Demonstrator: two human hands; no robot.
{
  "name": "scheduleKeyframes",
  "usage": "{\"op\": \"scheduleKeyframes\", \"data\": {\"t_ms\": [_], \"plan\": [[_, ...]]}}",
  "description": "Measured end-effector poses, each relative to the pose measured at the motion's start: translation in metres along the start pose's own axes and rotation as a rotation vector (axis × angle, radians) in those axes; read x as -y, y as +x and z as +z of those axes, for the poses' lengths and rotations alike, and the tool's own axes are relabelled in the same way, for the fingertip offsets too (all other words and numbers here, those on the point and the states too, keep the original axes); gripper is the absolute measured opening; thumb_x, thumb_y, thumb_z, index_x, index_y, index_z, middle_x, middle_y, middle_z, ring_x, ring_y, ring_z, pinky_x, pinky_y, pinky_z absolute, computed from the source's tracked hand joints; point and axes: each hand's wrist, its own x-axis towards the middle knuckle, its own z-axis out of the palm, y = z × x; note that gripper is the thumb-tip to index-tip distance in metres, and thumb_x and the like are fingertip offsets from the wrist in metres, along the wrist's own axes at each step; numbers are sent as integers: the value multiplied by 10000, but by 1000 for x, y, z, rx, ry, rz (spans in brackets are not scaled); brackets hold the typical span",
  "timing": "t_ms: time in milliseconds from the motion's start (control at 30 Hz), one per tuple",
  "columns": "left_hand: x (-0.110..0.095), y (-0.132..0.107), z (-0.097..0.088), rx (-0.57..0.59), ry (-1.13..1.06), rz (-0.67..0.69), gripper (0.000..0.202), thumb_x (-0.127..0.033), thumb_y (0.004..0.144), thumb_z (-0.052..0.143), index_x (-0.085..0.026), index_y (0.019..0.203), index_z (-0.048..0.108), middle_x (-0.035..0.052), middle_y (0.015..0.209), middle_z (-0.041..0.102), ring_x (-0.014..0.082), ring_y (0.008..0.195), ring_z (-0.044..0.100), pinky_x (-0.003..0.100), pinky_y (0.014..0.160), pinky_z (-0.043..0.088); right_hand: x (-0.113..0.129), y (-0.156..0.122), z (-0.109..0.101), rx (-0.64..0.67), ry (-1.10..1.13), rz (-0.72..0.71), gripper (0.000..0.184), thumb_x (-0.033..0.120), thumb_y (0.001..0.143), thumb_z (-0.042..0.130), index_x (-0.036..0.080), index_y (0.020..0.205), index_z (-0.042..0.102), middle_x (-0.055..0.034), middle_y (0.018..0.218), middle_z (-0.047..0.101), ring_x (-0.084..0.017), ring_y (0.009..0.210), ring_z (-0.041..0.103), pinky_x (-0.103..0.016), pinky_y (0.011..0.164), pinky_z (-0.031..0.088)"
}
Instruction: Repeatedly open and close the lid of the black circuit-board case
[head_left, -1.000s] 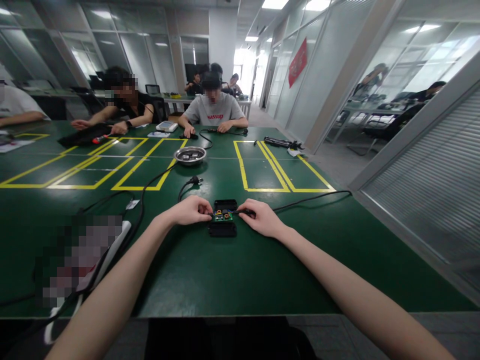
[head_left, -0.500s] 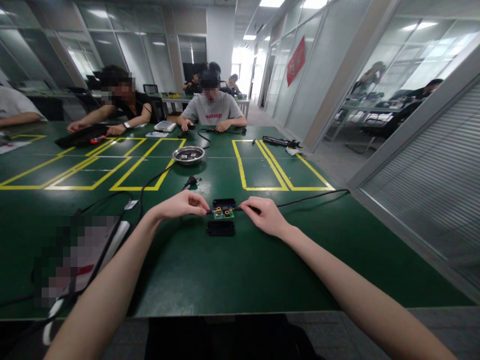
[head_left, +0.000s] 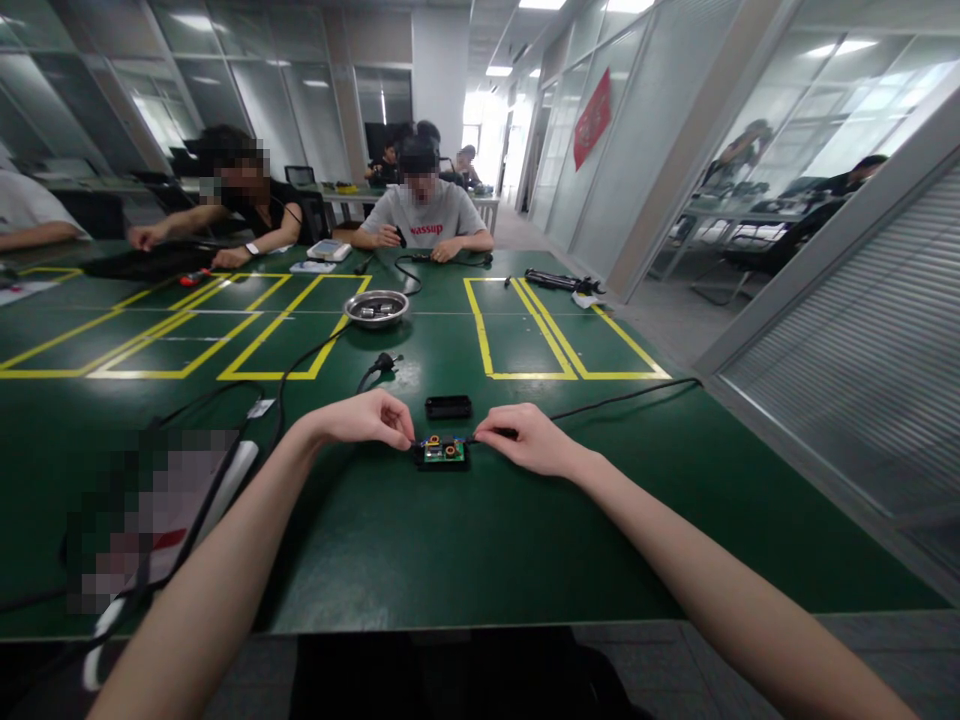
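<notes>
Toward the worktop's (head_left: 525,540) near edge, circuit board (head_left: 442,450) seated in a black case half (head_left: 442,466), my left hand (head_left: 367,418) pinching its lead (head_left: 415,443), right hand (head_left: 525,440) pinching the black cable (head_left: 622,397), steel bowl (head_left: 376,298) of small parts beyond.

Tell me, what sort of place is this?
Most likely an electronics assembly workshop in a glass-walled office building. A long green table is marked with yellow tape bays, the left hand and right hand hold a small circuit board by its leads, and other people work across the table.
</notes>
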Motion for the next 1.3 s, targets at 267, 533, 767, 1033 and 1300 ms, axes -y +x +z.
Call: {"op": "scheduleKeyframes", "data": {"t_ms": [267,533,767,1033,1300], "plan": [[-2,-1,2,8,16,-8,215,-342,677,829,-169,780,755,-11,719,731,121,671,620,224,679,467,2,0,2,14,-57,-29,167,184,980,617,177,903,764,-58,853,761,-169,754,695,-274,718,519],[-3,1,4,8,21,-16,234,-362,669,831,-171,781,754,-9,730,734,123,679,622,218,665,465,4,1,0,34,-89,4,160,193,972,627,171,902,769,-61,856,762,-166,734,686,-269,699,500],[-4,1,7,22,74,-31,238,-377,674,825,-177,758,726,-23,689,693,124,648,591,231,661,450,2,0,2,107,-52,41,154,203,962,625,179,896,762,-55,857,769,-180,755,688,-280,701,482],[-6,0,9,19,85,-31,186,-333,678,781,-180,730,691,-38,666,659,114,635,559,221,636,415,5,1,6,111,-12,100,166,219,967,631,174,866,756,-46,825,755,-174,723,665,-274,678,450],[-5,4,12,26,129,-34,164,-328,686,753,-180,736,703,-33,669,676,119,636,568,223,632,418,5,2,12,93,-166,91,241,246,962,659,182,730,676,-27,743,683,-159,689,602,-268,640,389]]}}
